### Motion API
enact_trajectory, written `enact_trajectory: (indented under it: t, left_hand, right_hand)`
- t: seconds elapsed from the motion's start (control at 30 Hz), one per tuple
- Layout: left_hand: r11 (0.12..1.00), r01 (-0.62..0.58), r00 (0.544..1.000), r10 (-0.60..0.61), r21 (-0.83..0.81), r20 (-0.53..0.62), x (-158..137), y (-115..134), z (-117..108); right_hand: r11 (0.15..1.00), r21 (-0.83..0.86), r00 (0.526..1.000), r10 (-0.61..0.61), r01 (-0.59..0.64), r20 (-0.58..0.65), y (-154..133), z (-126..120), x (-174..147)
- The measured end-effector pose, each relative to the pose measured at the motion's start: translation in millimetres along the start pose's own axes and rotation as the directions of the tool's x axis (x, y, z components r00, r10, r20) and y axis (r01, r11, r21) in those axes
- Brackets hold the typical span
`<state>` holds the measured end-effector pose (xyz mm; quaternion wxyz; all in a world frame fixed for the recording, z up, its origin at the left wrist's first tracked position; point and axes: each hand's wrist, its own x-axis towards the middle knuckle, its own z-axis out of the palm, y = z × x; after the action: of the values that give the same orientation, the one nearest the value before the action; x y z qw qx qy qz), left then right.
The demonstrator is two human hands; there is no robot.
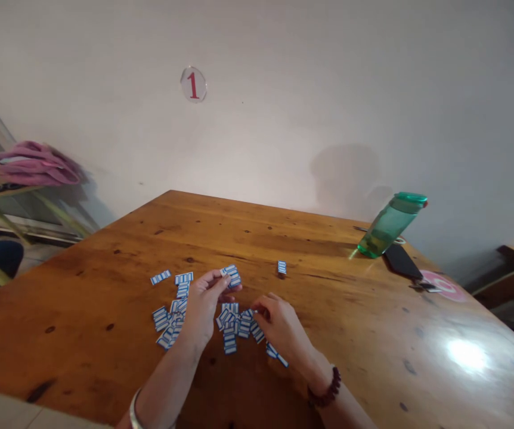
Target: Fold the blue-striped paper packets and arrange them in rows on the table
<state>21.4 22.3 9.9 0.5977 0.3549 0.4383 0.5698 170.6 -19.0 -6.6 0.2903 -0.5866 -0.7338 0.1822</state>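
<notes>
My left hand pinches a small sheet of blue-and-white labels between thumb and fingers, raised over the table. Lower and to the right, my right hand has its fingers curled together at the edge of a loose pile of similar label sheets. Its fingertips meet the pile; what they grip, if anything, is hidden. More label sheets lie left of my left forearm, partly covered by it. One separate label sheet rests farther back, and a few pieces lie under my right hand.
All this lies on a wooden table against a white wall. At the back right are a green bottle, a black phone-like object and a pink round mat. A pink cloth lies on another table at left.
</notes>
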Motion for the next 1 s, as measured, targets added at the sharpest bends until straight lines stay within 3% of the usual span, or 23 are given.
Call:
enact_trajectory:
  t: [0.2,0.4,0.6,0.73,1.0]
  left_hand:
    - [0.988,-0.085,0.993,0.073,-0.129,-0.095,4,3,-8]
    - [0.968,-0.138,0.979,0.101,-0.209,-0.178,7,8,-12]
    - [0.965,-0.142,0.976,0.099,-0.222,-0.193,7,8,-12]
    - [0.967,-0.138,0.979,0.099,-0.216,-0.18,7,7,-11]
    - [0.985,-0.096,0.987,0.075,-0.14,-0.143,5,7,-9]
  right_hand:
    - [0.982,-0.188,0.991,-0.008,0.033,0.13,-9,4,-5]
    - [0.974,-0.225,0.996,-0.012,0.032,0.092,-15,6,0]
    - [0.93,-0.294,0.968,-0.169,0.219,0.185,-20,21,7]
    - [0.914,-0.296,0.94,-0.192,0.276,0.283,-16,30,8]
    - [0.946,-0.18,0.956,-0.238,0.268,0.173,-19,22,9]
